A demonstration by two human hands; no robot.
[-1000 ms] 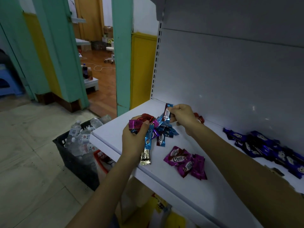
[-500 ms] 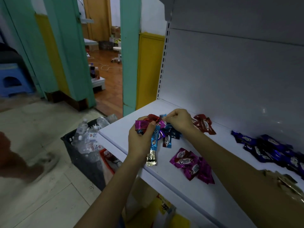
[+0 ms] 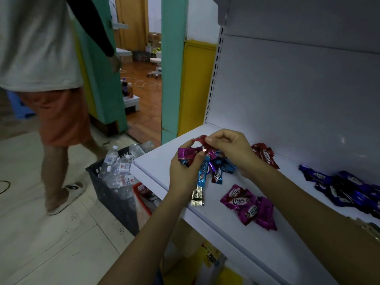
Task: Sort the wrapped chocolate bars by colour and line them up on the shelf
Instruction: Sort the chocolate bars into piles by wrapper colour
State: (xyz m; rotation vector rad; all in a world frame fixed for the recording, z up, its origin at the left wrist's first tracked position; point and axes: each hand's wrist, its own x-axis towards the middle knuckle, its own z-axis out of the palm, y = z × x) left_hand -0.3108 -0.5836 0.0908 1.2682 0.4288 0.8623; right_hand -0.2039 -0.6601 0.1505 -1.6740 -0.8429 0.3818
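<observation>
Glossy, crinkled foil-like wrappers on the chocolate bars [image 3: 236, 199]; smooth matt white shelf [image 3: 156, 161]; clear shiny plastic bottles [image 3: 121, 167], lower left.

This looks like a small shop. A white metal shelf [image 3: 153, 163] on a slotted upright [image 3: 212, 89] carries foil-wrapped chocolate bars [image 3: 236, 200]. A black plastic crate [image 3: 115, 204] of water bottles [image 3: 123, 167] stands beside it.

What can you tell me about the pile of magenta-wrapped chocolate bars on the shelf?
The magenta bars are a small heap of about three shiny foil-like wrappers with crimped ends, white "Choco" lettering on two. They lie flat and overlapping on the white shelf, near its front edge, right of the gold bar. Neither the left hand nor the right hand touches them.
</observation>
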